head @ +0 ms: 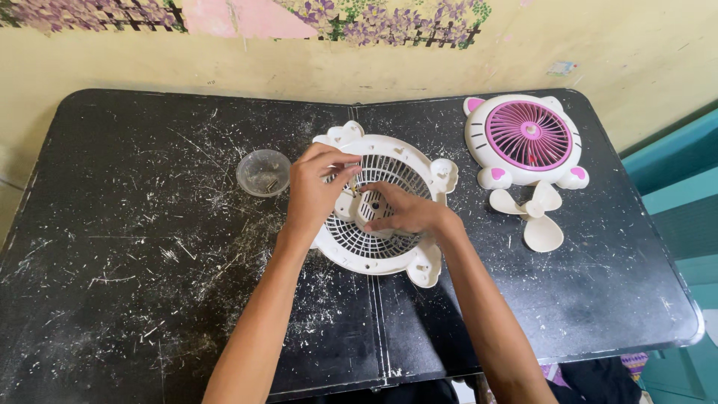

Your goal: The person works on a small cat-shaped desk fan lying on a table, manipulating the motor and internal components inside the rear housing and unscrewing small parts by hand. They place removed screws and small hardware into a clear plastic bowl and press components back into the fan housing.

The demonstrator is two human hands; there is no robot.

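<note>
A white round fan housing with a grille [396, 258] lies flat in the middle of the black table [134, 299]. My left hand [318, 187] hovers over its left side with fingertips pinched together, seemingly on a small part too tiny to make out. My right hand [407, 213] rests on the grille's centre hub, fingers pressing it. A white and pink fan front cover [527, 138] with ear shapes lies at the back right. A cream three-blade propeller [532, 213] lies just in front of that cover.
A small clear plastic cup [263, 173] holding a few small parts stands left of the housing. The table is scratched, with a seam down its middle. A yellow wall runs behind. A teal surface [680, 194] is at the right.
</note>
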